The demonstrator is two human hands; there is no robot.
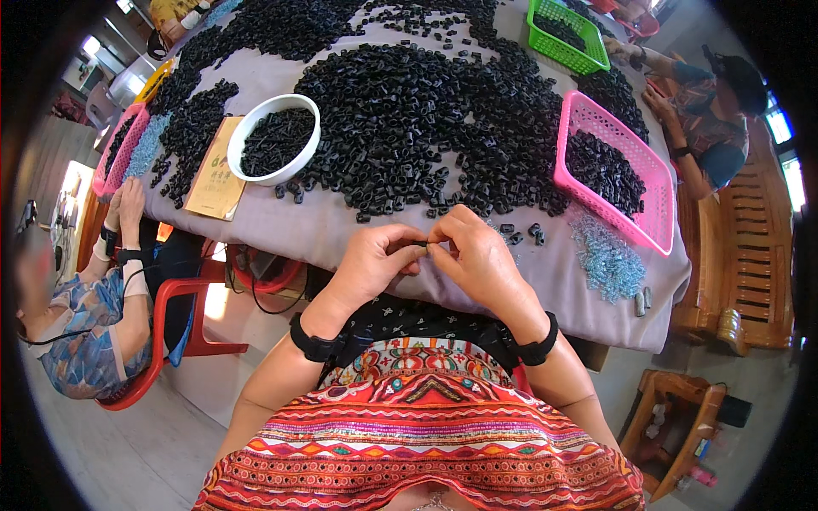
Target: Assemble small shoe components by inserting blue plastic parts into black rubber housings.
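Note:
My left hand (381, 255) and my right hand (475, 254) meet just over the table's near edge. Between their fingertips is a small black plastic piece (420, 244), pinched from both sides and mostly covered by the fingers. Right beyond my hands spreads a large heap of short black tube-like pieces (400, 119). A few loose black pieces (521, 233) lie beside my right hand. Farther right is a pile of small clear bluish parts (607, 255). A white round bowl (313, 140) with thin black pieces stands to the left, beyond my left hand.
A pink basket (660, 192) of black pieces stands at the right, a green basket (588, 61) at the far right. A brown paper booklet (213, 192) lies by the bowl. People sit at both sides, one on a red chair (158, 341). A wooden bench (750, 255) is at right.

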